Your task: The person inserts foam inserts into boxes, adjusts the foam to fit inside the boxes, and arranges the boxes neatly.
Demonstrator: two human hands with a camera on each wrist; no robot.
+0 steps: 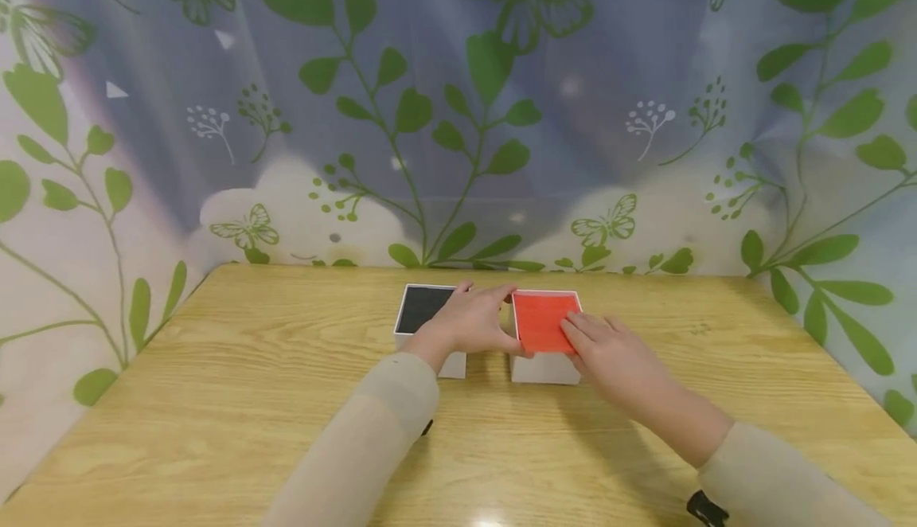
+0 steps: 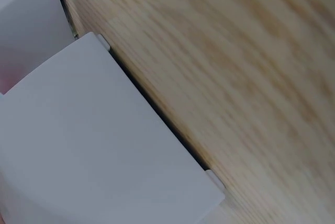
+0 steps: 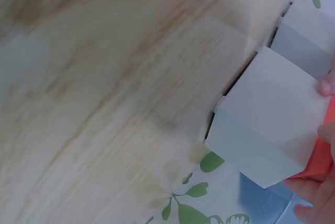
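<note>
Two white boxes stand side by side on the wooden table [image 1: 215, 400]. The left box [image 1: 423, 312] has a black top, and the right box [image 1: 544, 328] has a red top. My left hand [image 1: 469, 324] reaches over between them and grips the red-topped box along its left edge, thumb at the near corner, fingers at the far corner. My right hand [image 1: 602, 344] rests with straight fingers on the red top's near right part. The right wrist view shows the white box wall [image 3: 272, 124], a strip of red top [image 3: 319, 161] and my right hand's fingertips [image 3: 314, 198].
A curtain printed with green leaves and butterflies [image 1: 458, 113] closes the table's far side and both flanks. The left wrist view shows only a white box wall [image 2: 104, 145], a second box [image 2: 26, 25] and bare wood [image 2: 251, 77].
</note>
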